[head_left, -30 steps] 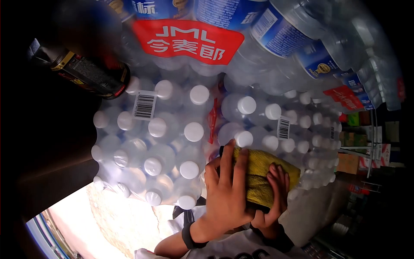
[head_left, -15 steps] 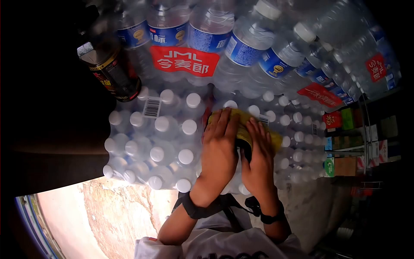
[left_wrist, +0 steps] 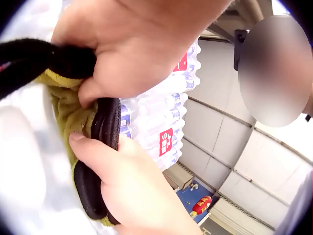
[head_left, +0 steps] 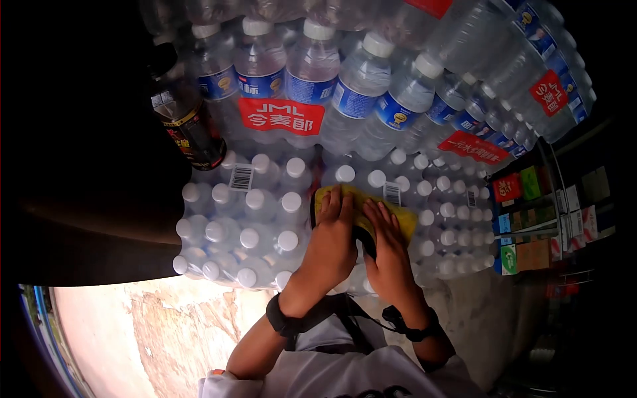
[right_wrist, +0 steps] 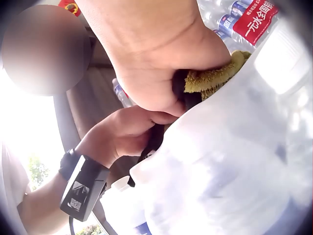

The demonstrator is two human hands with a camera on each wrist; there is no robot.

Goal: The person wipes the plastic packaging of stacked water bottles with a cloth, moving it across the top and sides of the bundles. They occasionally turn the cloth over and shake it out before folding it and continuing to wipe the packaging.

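Note:
A folded yellow cloth with black edging (head_left: 407, 224) lies on a shrink-wrapped pack of water bottles (head_left: 249, 238) with white caps. My left hand (head_left: 325, 255) grips its left part, fingers spread over the top. Beside it, my right hand (head_left: 390, 255) holds the right part, fingers slanting across the cloth. In the left wrist view, both thumbs press the underside of the cloth (left_wrist: 63, 105) close to its thick black edge. The right wrist view shows a fuzzy yellow edge of the cloth (right_wrist: 210, 81) under the right palm; the fingertips are hidden there.
Behind stand more wrapped packs of bottles with a red label (head_left: 282, 117). A dark drink bottle (head_left: 192, 136) stands at the back left corner. To the right is a rack with coloured boxes (head_left: 533, 255). Bright worn floor (head_left: 179, 318) shows below left.
The head view has tilted up and drawn back, showing more upper bottles. Both hands have flattened over the cloth; the right hand's fingers, earlier curled at its side, now lie across it.

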